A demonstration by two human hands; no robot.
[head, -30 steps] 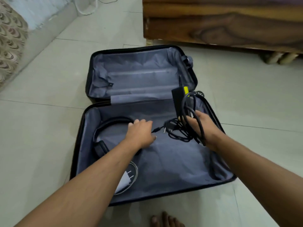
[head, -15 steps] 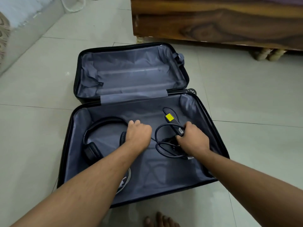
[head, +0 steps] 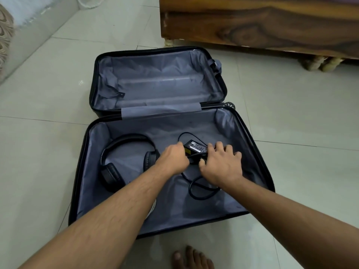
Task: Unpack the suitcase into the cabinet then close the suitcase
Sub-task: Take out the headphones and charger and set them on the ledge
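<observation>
A black suitcase [head: 223,202] lies open on the tiled floor, both halves lined in grey. In the near half, black headphones [head: 112,173] rest on the left. At the middle lies a black power adapter [head: 196,147] with a white label and a yellow sticker. Its black cable [head: 194,195] loops toward me. My left hand [head: 172,158] is closed on the cable at the adapter's left end. My right hand [head: 221,166] lies over the adapter's right end, thumb hooked under the cable. The far half [head: 159,78] holds nothing.
A white charger [head: 152,207] peeks out from under my left forearm. A wooden piece of furniture on short legs [head: 252,26] stands behind the suitcase at the right. My bare foot [head: 192,259] is on the floor just in front of the suitcase.
My right hand has brought the adapter and cable down from mid-air onto the suitcase lining. My left hand has shifted right from the headphones to the adapter.
</observation>
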